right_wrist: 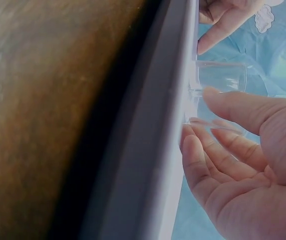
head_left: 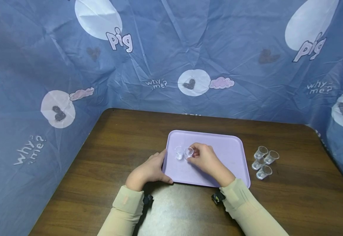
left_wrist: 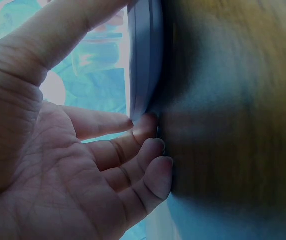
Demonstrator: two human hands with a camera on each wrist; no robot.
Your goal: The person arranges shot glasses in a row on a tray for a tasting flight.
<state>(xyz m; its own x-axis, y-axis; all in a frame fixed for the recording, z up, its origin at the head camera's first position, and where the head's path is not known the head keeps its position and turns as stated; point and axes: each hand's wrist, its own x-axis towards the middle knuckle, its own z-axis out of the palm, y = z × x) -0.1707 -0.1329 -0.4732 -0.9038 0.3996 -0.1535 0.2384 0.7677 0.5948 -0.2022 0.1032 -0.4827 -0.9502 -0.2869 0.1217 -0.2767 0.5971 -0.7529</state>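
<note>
A lilac tray [head_left: 227, 154] lies on a brown wooden table [head_left: 115, 137]. Two small clear cups stand upright on its left part, side by side. My right hand [head_left: 190, 156] pinches the right cup [head_left: 188, 151] between thumb and fingers; the left cup [head_left: 178, 152] stands free beside it. In the right wrist view, the right hand [right_wrist: 200, 115] closes on the faintly visible held cup [right_wrist: 215, 124], with the free cup [right_wrist: 222, 77] beyond the thumb. My left hand [head_left: 165, 167] grips the tray's left edge. Its thumb lies over the rim [left_wrist: 145, 50] and its fingers [left_wrist: 153, 145] curl against the rim's underside.
Several more clear cups [head_left: 264, 161] stand in a cluster on the table to the right of the tray. A blue printed cloth [head_left: 171, 49] walls in the table at the back and both sides. The tray's right half holds nothing.
</note>
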